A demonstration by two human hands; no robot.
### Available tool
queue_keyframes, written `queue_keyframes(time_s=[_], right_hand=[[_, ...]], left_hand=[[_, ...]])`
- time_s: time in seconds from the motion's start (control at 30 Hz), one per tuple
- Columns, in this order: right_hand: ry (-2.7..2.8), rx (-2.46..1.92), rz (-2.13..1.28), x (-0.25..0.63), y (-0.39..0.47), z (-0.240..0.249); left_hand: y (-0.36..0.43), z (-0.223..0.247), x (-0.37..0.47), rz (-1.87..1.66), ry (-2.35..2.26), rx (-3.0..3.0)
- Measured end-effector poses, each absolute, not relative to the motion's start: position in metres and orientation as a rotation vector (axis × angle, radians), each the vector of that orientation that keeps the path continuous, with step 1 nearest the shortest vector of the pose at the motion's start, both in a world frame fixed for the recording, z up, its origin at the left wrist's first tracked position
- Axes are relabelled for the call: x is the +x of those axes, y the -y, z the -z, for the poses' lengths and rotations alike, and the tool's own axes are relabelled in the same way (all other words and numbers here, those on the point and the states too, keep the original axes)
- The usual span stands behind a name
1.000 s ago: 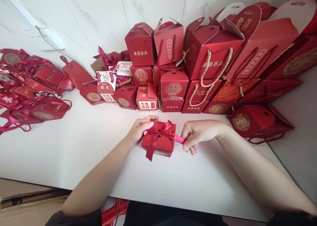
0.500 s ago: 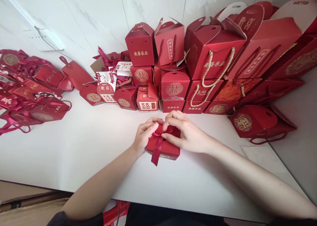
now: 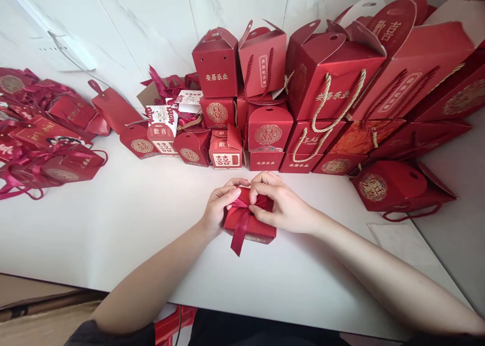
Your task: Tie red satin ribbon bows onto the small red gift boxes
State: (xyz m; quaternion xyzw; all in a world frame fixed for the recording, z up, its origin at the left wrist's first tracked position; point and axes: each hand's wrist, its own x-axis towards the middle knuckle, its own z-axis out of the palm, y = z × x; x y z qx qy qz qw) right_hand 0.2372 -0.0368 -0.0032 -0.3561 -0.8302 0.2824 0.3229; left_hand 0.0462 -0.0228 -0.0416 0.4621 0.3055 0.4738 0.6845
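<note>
A small red gift box [image 3: 257, 228] rests on the white table near the middle of the view, with a dark red ribbon [image 3: 240, 232] crossing its top and one tail hanging down its near side. My left hand [image 3: 223, 204] holds the box's left side, its thumb on top by the ribbon. From the right, my right hand [image 3: 275, 202] pinches the ribbon at its crossing with thumb and forefinger. The far part of the box is hidden behind my fingers.
Stacked red gift boxes [image 3: 267, 134] line the wall behind. A heap of ribboned boxes [image 3: 71, 164] lies at the left. One box with a cord handle [image 3: 397, 187] sits at the right. The white table [image 3: 113, 235] ends at a front edge near my forearms.
The view has shifted slightly. My right thumb and forefinger have closed in a little at the ribbon's crossing, while my left hand keeps its hold on the box.
</note>
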Motion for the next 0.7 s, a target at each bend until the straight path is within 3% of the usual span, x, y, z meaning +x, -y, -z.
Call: queue_keyframes(time_s=[0.4,0.53,0.7], right_hand=[[2.175,-0.949,-0.848,0.25,0.033,-0.01],[2.116,-1.242,-0.942,0.276,0.025,-0.029],[2.27,-1.39,-1.389,0.297,0.017,-0.028]], left_hand=[[0.018,0.036,0.039,-0.995,-0.722,1.178],[0.013,0.024,0.03,-0.896,-0.82,1.42],[0.012,0.016,0.028,-0.818,-0.904,1.552]])
